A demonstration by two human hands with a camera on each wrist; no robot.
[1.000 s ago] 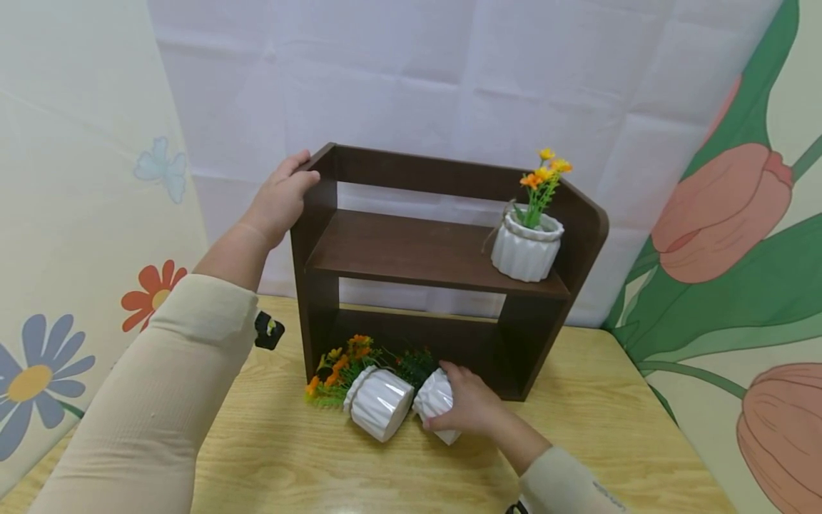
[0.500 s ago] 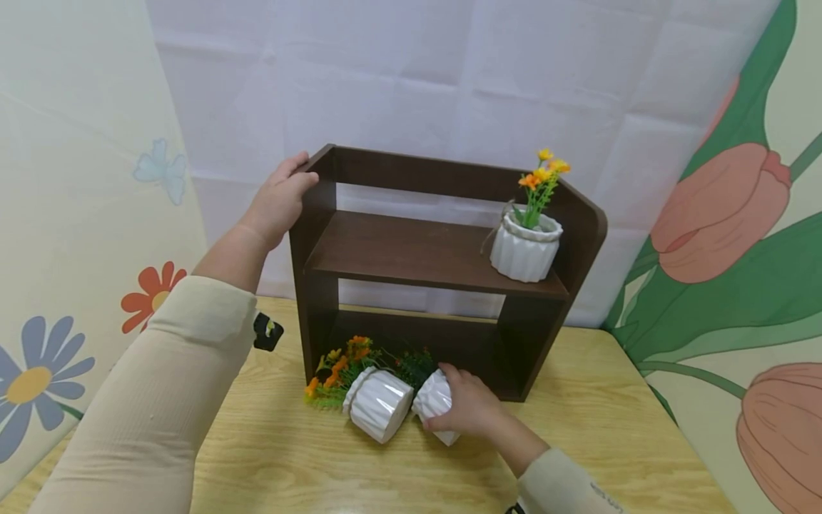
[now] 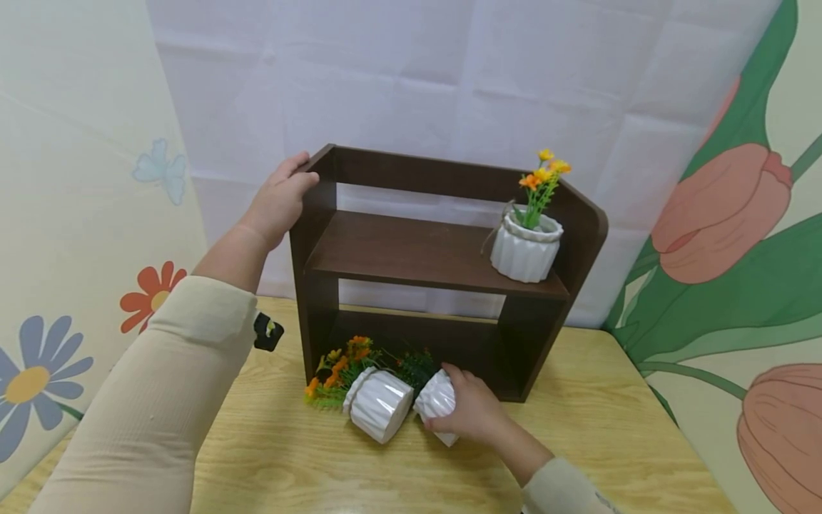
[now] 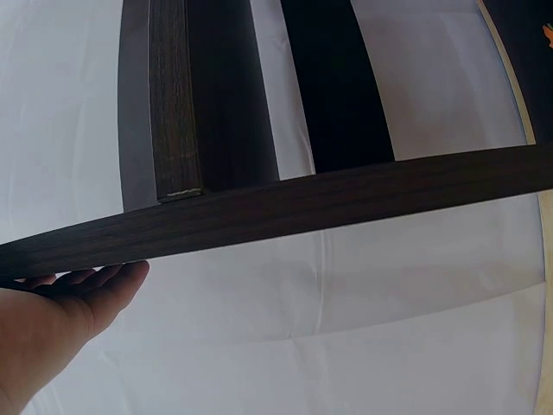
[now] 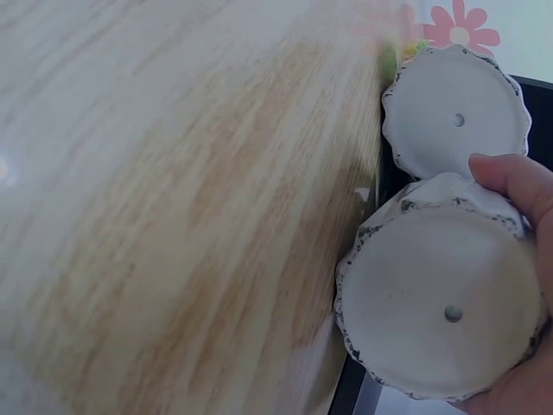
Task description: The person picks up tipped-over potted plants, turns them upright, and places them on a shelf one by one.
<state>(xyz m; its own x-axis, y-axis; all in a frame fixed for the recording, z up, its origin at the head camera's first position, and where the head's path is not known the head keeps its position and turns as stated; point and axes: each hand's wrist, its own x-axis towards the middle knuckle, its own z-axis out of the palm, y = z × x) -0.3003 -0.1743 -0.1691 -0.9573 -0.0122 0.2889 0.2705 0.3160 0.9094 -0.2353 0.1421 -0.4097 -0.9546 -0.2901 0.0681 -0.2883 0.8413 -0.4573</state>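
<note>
My left hand (image 3: 277,200) holds the upper left side panel of a dark brown two-tier shelf (image 3: 398,250), thumb over its edge. From the left wrist view, the fingertips (image 4: 130,277) lie against that panel (image 4: 346,203). My right hand (image 3: 472,407) grips a white fluted flower pot (image 3: 437,400) lying tipped at the shelf's front, its dark green plant (image 3: 414,368) pointing into the lower tier. Its round base with a small hole faces the right wrist camera. Close to its left lies another tipped white pot (image 3: 379,403), with orange and yellow flowers (image 3: 340,368).
An upright white pot (image 3: 526,246) with yellow-orange flowers stands at the right end of the upper tier. The shelf is on a light wood table (image 3: 308,464). A white cloth (image 3: 417,78) hangs behind, with floral-print sheets (image 3: 726,235) at the sides.
My right hand and the pot in it have shifted very slightly to the right. The left hand, the shelf and the other pots have kept their places.
</note>
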